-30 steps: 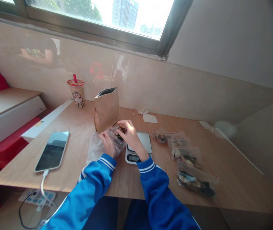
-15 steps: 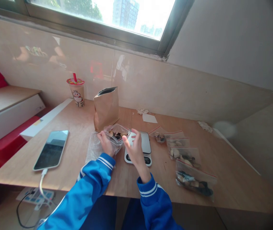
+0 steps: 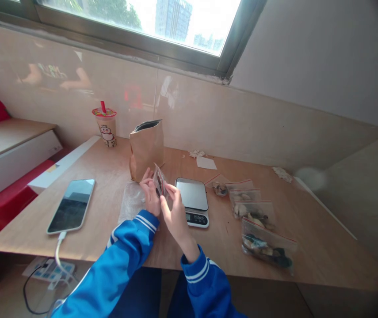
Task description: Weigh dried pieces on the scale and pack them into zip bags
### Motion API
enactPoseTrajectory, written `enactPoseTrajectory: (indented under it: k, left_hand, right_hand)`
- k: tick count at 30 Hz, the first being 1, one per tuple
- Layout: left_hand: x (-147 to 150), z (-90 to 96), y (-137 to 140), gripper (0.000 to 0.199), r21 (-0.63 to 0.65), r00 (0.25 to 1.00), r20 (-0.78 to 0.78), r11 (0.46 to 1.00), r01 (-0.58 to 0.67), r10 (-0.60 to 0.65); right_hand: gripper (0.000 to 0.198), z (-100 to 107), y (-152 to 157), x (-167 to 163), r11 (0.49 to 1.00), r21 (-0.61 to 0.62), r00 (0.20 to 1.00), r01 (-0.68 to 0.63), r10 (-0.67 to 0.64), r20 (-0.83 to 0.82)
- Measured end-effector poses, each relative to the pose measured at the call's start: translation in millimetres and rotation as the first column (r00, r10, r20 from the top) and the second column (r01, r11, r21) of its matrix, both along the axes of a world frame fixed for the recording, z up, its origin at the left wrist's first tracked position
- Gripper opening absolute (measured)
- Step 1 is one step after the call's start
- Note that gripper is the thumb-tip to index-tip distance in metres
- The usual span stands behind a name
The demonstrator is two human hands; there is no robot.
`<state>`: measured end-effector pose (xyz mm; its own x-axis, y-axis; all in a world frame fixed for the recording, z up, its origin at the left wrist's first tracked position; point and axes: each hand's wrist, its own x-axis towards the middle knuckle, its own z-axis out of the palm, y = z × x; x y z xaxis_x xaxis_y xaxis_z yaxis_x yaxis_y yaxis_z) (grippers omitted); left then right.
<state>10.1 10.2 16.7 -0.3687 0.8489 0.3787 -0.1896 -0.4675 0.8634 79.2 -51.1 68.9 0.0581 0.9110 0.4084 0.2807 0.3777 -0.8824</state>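
Between my two hands is a clear zip bag (image 3: 159, 180) with brown and dark dried pieces in it, turned nearly edge-on to me. My left hand (image 3: 150, 194) grips its left side, and my right hand (image 3: 174, 212) closes on its right edge with thumb and fingers. A white kitchen scale (image 3: 192, 194) lies just right of my hands, its pan bare. Behind them a brown paper bag (image 3: 147, 148) stands upright with its top open. Flat on the table under my left wrist is an empty-looking clear plastic bag (image 3: 131, 203).
Several filled zip bags (image 3: 268, 245) lie on the right of the table. A phone (image 3: 71, 206) with a charging cable is at the left. A drink cup (image 3: 106, 128) with a red straw stands near the wall. Paper scraps (image 3: 206, 163) lie at the back.
The zip bag has turned from facing up with a wide mouth to nearly edge-on. My right hand has moved left onto it, uncovering the scale.
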Motion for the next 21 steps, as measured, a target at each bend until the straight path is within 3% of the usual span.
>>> enactPoseTrajectory:
  k: [4,7,10,14,16,21]
  left_hand:
    - [-1,-2.4,0,0.028,0.04,0.997,-0.028,0.996,0.076,-0.075]
    - [0,-2.9,-1,0.032,0.015,0.997,-0.027,0.997,0.079,-0.078]
    - [-1,2.1,-4,0.038,0.016,0.996,-0.021,0.997,0.082,-0.081]
    - [-7,14.5,-10,0.041,0.087,0.992,-0.106,0.993,0.08,-0.071]
    - [-9,18.6,-11,0.039,0.083,0.984,-0.163,0.993,0.08,-0.066]
    - [-10,21.1,-12,0.044,0.059,0.952,-0.277,0.987,0.151,-0.129]
  right_hand:
    - [0.024,3,4,15,0.995,-0.061,0.995,0.075,-0.079,-0.063]
    - [0.042,4,2,18,0.998,-0.068,0.998,-0.018,0.013,-0.061]
    - [0.055,0,-1,16,0.998,-0.05,0.999,-0.023,0.021,-0.048]
    - [0.025,0,3,20,0.997,-0.06,0.984,0.057,-0.067,-0.168]
    - [0.023,4,5,25,0.995,-0.065,0.974,0.072,-0.085,-0.21]
    - [0.035,8,0,27,0.991,-0.09,0.99,-0.098,0.088,-0.109]
